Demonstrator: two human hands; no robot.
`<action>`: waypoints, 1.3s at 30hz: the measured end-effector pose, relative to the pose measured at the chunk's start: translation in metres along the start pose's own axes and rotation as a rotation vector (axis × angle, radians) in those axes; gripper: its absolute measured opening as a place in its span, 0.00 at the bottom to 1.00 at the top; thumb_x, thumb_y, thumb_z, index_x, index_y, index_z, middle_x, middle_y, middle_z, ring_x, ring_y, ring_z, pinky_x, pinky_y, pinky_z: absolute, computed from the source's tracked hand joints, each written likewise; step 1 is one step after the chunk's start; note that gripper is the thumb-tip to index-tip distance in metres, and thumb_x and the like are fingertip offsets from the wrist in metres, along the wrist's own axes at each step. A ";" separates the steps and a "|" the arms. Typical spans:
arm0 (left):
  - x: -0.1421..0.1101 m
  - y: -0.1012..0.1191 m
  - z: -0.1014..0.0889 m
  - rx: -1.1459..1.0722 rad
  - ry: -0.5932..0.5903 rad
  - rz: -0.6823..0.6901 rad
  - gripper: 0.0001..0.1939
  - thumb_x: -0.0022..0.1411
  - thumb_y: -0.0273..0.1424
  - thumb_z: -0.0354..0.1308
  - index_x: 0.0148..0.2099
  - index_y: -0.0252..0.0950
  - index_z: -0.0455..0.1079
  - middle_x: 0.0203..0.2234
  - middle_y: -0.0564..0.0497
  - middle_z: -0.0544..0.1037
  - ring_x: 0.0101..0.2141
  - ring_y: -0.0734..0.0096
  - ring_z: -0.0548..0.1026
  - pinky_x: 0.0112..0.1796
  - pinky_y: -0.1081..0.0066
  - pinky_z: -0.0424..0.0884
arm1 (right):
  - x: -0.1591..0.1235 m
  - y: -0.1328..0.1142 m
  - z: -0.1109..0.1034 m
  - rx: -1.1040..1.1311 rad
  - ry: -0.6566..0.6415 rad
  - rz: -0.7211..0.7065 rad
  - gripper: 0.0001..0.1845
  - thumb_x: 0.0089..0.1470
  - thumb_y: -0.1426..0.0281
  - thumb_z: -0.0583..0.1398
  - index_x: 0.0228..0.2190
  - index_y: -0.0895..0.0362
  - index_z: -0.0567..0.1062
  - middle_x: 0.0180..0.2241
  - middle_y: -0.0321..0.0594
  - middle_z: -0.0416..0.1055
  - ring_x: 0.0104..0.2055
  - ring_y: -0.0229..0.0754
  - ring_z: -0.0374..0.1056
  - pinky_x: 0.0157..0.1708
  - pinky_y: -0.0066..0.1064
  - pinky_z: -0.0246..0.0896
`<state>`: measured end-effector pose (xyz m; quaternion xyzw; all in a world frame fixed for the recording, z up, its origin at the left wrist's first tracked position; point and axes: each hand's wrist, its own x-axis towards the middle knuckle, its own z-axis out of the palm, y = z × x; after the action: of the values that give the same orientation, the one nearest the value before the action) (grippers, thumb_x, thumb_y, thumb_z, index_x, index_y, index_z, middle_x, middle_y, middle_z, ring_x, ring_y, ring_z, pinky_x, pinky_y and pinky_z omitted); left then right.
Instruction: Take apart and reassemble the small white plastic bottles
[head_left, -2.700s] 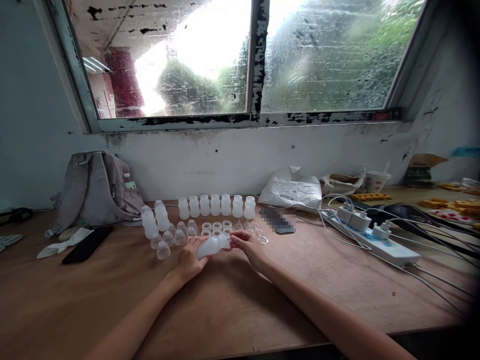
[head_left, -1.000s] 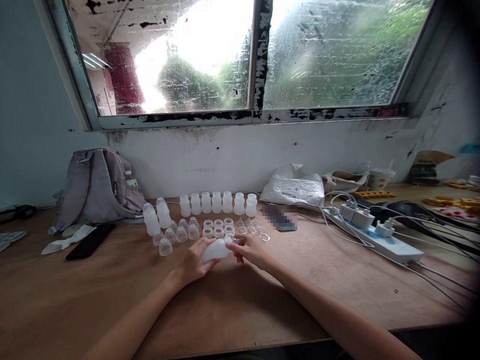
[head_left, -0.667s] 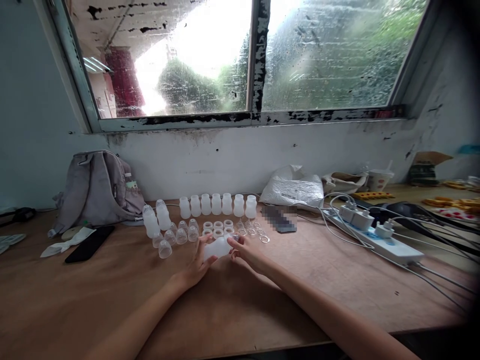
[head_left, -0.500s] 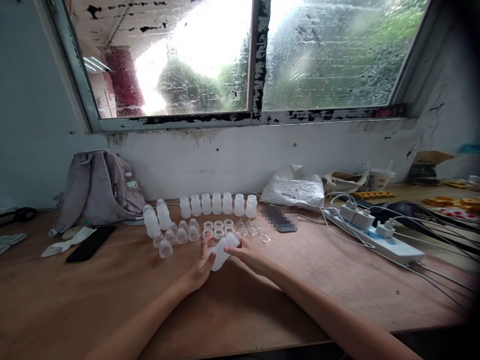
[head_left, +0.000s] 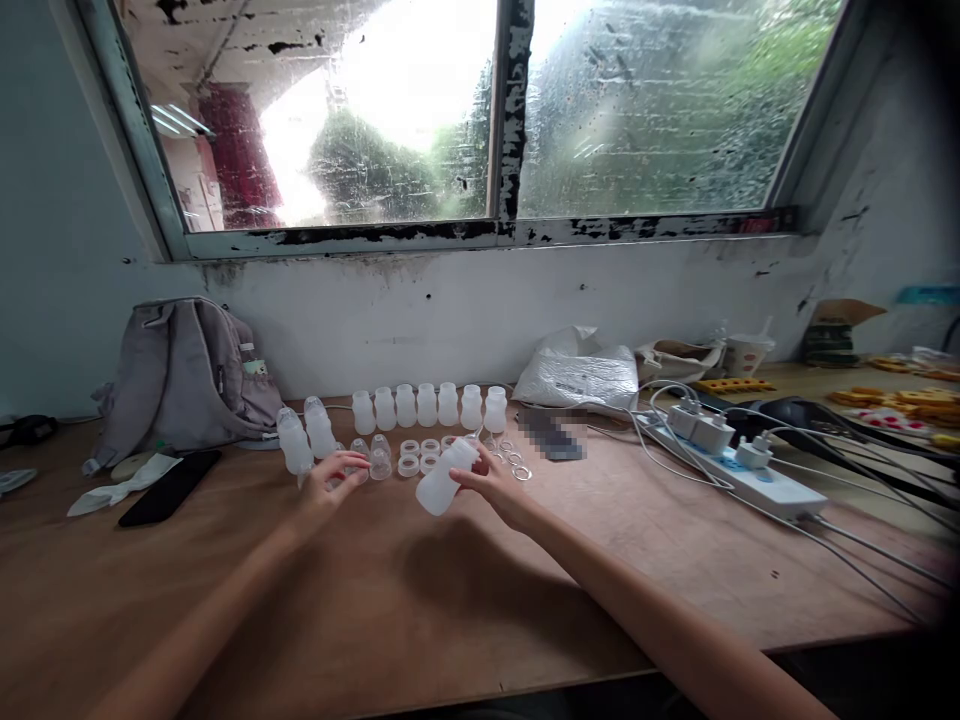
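Note:
My right hand (head_left: 495, 488) grips a frosted white baby bottle (head_left: 442, 487) near its neck. The bottle is tilted, neck to the upper right, off the table. My left hand (head_left: 328, 490) is over the group of clear dome caps, fingers apart, hiding some of them. Two clear caps (head_left: 380, 460) show just right of its fingertips. White collar rings (head_left: 409, 466) lie in rows behind the held bottle, which partly covers them. Thin clear rings (head_left: 522, 473) lie beyond my right hand. Two capped bottles (head_left: 319, 430) stand behind my left hand.
Several uncapped bottles (head_left: 427, 406) stand in a row near the wall. At left are a grey backpack (head_left: 184, 375), a black phone (head_left: 171, 488) and a crumpled tissue (head_left: 124, 485). A silvery bag (head_left: 577, 372) and a corded power strip (head_left: 780, 490) occupy the right.
My left hand has let go of the bottle and moved left to the clear caps. The bottle stays in my right hand, raised slightly. Earlier both hands were on it.

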<state>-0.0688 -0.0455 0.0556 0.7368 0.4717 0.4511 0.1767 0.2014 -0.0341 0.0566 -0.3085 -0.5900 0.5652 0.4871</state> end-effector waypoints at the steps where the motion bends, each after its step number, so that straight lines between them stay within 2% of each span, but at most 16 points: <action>1: 0.002 -0.007 -0.014 0.102 0.046 -0.008 0.14 0.54 0.41 0.51 0.37 0.38 0.70 0.38 0.48 0.71 0.40 0.64 0.69 0.35 0.70 0.65 | 0.002 -0.001 -0.002 0.000 0.020 -0.002 0.26 0.40 0.65 0.62 0.43 0.53 0.62 0.37 0.39 0.67 0.40 0.43 0.63 0.35 0.34 0.62; 3: 0.002 -0.021 -0.034 0.282 0.064 -0.039 0.16 0.52 0.42 0.52 0.38 0.38 0.70 0.34 0.48 0.72 0.34 0.66 0.70 0.33 0.70 0.65 | 0.004 0.000 -0.007 -0.006 0.063 0.006 0.27 0.39 0.65 0.63 0.42 0.53 0.62 0.36 0.39 0.67 0.39 0.42 0.64 0.34 0.33 0.62; 5: -0.002 -0.035 -0.044 0.386 0.022 -0.079 0.19 0.49 0.43 0.54 0.40 0.37 0.69 0.33 0.48 0.72 0.33 0.65 0.70 0.33 0.69 0.65 | 0.006 0.000 -0.010 -0.005 0.069 0.013 0.26 0.39 0.66 0.63 0.41 0.54 0.62 0.36 0.39 0.68 0.39 0.43 0.64 0.34 0.33 0.61; 9: -0.010 -0.044 -0.038 0.375 -0.063 -0.107 0.17 0.47 0.43 0.55 0.36 0.38 0.70 0.31 0.49 0.73 0.32 0.63 0.70 0.33 0.69 0.65 | 0.006 0.002 -0.013 0.027 -0.011 0.040 0.22 0.40 0.65 0.62 0.40 0.53 0.65 0.38 0.39 0.68 0.42 0.43 0.63 0.37 0.31 0.59; 11: -0.008 -0.035 -0.028 0.243 -0.030 -0.126 0.17 0.47 0.43 0.55 0.36 0.38 0.70 0.32 0.49 0.73 0.32 0.65 0.71 0.32 0.70 0.66 | 0.006 0.002 -0.012 0.048 0.010 0.095 0.23 0.41 0.63 0.61 0.41 0.51 0.64 0.38 0.38 0.68 0.41 0.43 0.64 0.35 0.31 0.59; 14: 0.003 -0.009 -0.009 -0.154 0.061 -0.208 0.20 0.48 0.44 0.55 0.40 0.37 0.69 0.33 0.49 0.73 0.29 0.69 0.71 0.29 0.72 0.67 | 0.005 0.001 -0.011 0.083 0.055 0.154 0.27 0.42 0.59 0.60 0.45 0.48 0.61 0.38 0.37 0.68 0.38 0.43 0.66 0.30 0.31 0.60; 17: 0.014 0.011 0.015 -0.551 0.114 -0.280 0.23 0.49 0.44 0.55 0.44 0.36 0.66 0.33 0.49 0.72 0.29 0.71 0.71 0.28 0.73 0.69 | 0.001 -0.002 -0.010 0.068 -0.019 0.163 0.25 0.44 0.57 0.58 0.45 0.48 0.61 0.37 0.37 0.68 0.35 0.43 0.67 0.29 0.32 0.60; 19: 0.017 0.014 0.032 -0.733 0.135 -0.312 0.22 0.50 0.42 0.55 0.46 0.37 0.65 0.36 0.49 0.71 0.29 0.74 0.71 0.28 0.74 0.69 | -0.001 -0.005 -0.009 0.012 -0.063 0.161 0.24 0.44 0.57 0.58 0.44 0.49 0.63 0.38 0.37 0.68 0.34 0.42 0.67 0.29 0.31 0.59; 22: 0.014 0.007 0.053 -0.868 0.165 -0.339 0.21 0.50 0.38 0.57 0.47 0.39 0.64 0.36 0.51 0.70 0.28 0.78 0.71 0.32 0.75 0.69 | -0.002 -0.003 -0.008 -0.115 -0.075 0.165 0.23 0.42 0.58 0.60 0.41 0.52 0.66 0.36 0.38 0.69 0.32 0.41 0.66 0.26 0.28 0.57; 25: 0.006 -0.002 0.063 -0.882 0.145 -0.351 0.21 0.51 0.36 0.57 0.48 0.39 0.63 0.34 0.52 0.69 0.30 0.78 0.70 0.36 0.73 0.69 | -0.002 0.000 -0.006 -0.206 -0.106 0.197 0.21 0.39 0.58 0.61 0.37 0.54 0.67 0.30 0.37 0.70 0.27 0.39 0.65 0.22 0.26 0.54; 28: 0.000 0.000 0.065 -0.841 0.079 -0.332 0.23 0.51 0.36 0.57 0.49 0.37 0.62 0.40 0.49 0.68 0.35 0.73 0.70 0.38 0.71 0.69 | -0.002 0.002 -0.004 -0.262 -0.123 0.188 0.20 0.38 0.60 0.62 0.34 0.55 0.68 0.28 0.36 0.70 0.25 0.37 0.64 0.21 0.25 0.53; 33: -0.006 0.013 0.066 -0.705 -0.054 -0.243 0.21 0.51 0.37 0.57 0.48 0.36 0.63 0.42 0.47 0.69 0.41 0.66 0.69 0.41 0.68 0.67 | -0.004 0.000 -0.002 -0.284 -0.128 0.154 0.18 0.38 0.62 0.63 0.33 0.56 0.70 0.29 0.37 0.70 0.26 0.37 0.64 0.22 0.25 0.54; 39: -0.008 0.014 0.068 -0.669 -0.084 -0.242 0.22 0.50 0.39 0.58 0.46 0.35 0.63 0.39 0.47 0.71 0.40 0.64 0.70 0.39 0.67 0.68 | -0.005 0.000 -0.002 -0.306 -0.153 0.144 0.19 0.38 0.62 0.63 0.34 0.57 0.71 0.31 0.38 0.71 0.30 0.39 0.65 0.26 0.27 0.57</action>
<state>-0.0062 -0.0482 0.0251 0.5948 0.3741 0.5256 0.4796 0.2053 -0.0382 0.0554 -0.3765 -0.6808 0.5240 0.3467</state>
